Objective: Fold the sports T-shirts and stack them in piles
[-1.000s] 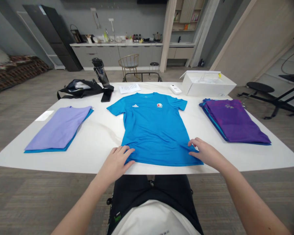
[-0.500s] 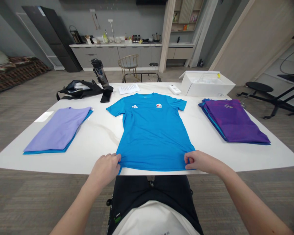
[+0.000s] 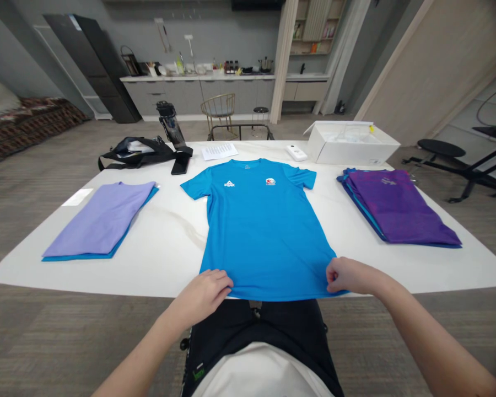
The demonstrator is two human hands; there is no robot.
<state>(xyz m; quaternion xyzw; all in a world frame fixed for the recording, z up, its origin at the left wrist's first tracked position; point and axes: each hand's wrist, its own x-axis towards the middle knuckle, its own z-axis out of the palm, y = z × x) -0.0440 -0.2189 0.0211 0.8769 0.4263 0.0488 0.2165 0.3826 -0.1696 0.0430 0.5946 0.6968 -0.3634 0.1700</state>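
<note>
A blue T-shirt [image 3: 264, 231] lies face up on the white table, its collar away from me and its hem along the near edge. My left hand [image 3: 209, 291] rests over the hem's left corner, fingers together and bent onto the cloth; whether it pinches the fabric is hidden. At the right hem corner my right hand [image 3: 347, 275] is closed, with the shirt's edge between thumb and fingers. The shirt's front looks mostly smooth, with small logos on the chest.
Folded lavender and blue shirts [image 3: 107, 218] lie left on the table [image 3: 165, 242]; a purple folded stack [image 3: 400, 207] lies right. Farther back are a black bag [image 3: 138, 151], a bottle [image 3: 171, 127], a phone [image 3: 181, 164], paper [image 3: 219, 151], a small white device [image 3: 296, 153] and a white box [image 3: 351, 146].
My left hand has moved right, onto the hem. The right hand has shifted right and slightly toward me with the shirt's corner. The shirt's lower part looks flatter and wider.
</note>
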